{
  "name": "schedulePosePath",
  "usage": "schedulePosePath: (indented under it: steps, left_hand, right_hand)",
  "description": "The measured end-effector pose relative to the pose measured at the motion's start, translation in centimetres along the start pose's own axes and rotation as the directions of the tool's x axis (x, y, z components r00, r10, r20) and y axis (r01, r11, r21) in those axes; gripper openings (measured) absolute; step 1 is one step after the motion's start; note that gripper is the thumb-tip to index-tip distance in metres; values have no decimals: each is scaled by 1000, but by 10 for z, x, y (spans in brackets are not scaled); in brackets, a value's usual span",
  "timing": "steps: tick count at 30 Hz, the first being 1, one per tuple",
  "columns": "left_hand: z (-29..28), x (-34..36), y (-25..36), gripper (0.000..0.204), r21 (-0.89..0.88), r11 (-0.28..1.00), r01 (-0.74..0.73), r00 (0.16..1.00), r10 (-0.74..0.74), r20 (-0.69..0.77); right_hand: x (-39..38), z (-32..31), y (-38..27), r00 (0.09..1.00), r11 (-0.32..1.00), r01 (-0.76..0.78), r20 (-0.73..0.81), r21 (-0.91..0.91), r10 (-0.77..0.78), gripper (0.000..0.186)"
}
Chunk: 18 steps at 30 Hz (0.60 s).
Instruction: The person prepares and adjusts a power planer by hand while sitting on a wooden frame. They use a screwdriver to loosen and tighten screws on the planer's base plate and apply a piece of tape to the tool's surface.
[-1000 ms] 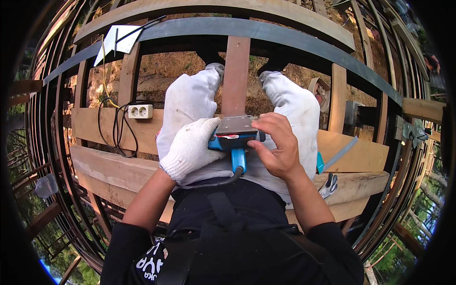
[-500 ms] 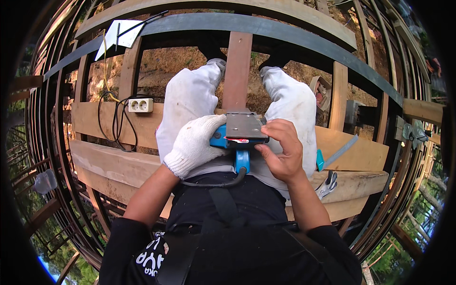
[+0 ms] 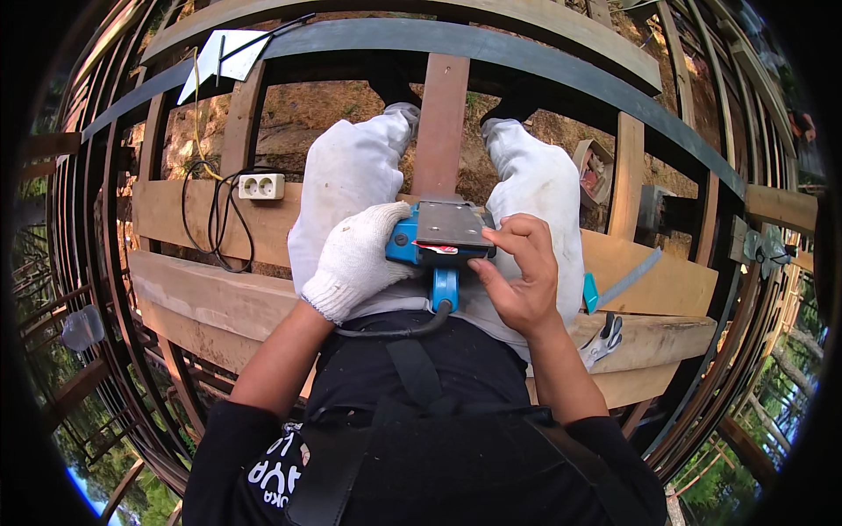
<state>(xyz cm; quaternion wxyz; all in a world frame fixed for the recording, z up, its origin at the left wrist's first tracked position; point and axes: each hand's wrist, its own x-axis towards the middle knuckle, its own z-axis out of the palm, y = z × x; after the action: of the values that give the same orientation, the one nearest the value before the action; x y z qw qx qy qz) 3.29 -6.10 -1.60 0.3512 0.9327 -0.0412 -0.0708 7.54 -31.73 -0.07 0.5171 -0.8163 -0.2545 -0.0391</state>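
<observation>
A blue corded power tool (image 3: 445,282), which looks like a sheet sander, lies upturned over my lap with its flat grey plate (image 3: 451,223) facing up. My left hand (image 3: 355,263), in a white knit glove, is wrapped round the tool's left side. Bare, my right hand (image 3: 526,280) pinches the plate's right edge between thumb and fingers. Small screws or holes dot the plate, and a red and white label shows below its near edge. The tool's dark cord (image 3: 399,331) curves off to the left under my wrist.
I sit among timber beams, legs straddling a reddish-brown board (image 3: 438,123). A white double socket (image 3: 261,186) with black cable lies on a plank at left. To the right are a teal-handled square (image 3: 590,291) and a grey-white glove (image 3: 603,340). A long grey beam (image 3: 491,44) crosses ahead.
The tool and both hands have shifted very slightly, the plate tilting a little. The grip of each hand stays the same.
</observation>
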Motion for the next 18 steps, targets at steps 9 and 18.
schedulePosePath:
  steps: [9, 18]
  left_hand:
    - [-5, 1, 3, 78, 44, 996, 73, 997, -75, 34]
    - [-2, 6, 2, 77, -31, 998, 54, 999, -54, 5]
  right_hand:
    - [-1, 2, -9, 989, 991, -133, 73, -2, 132, 40]
    - [-9, 1, 7, 958, 946, -285, 56, 154, 280, 39]
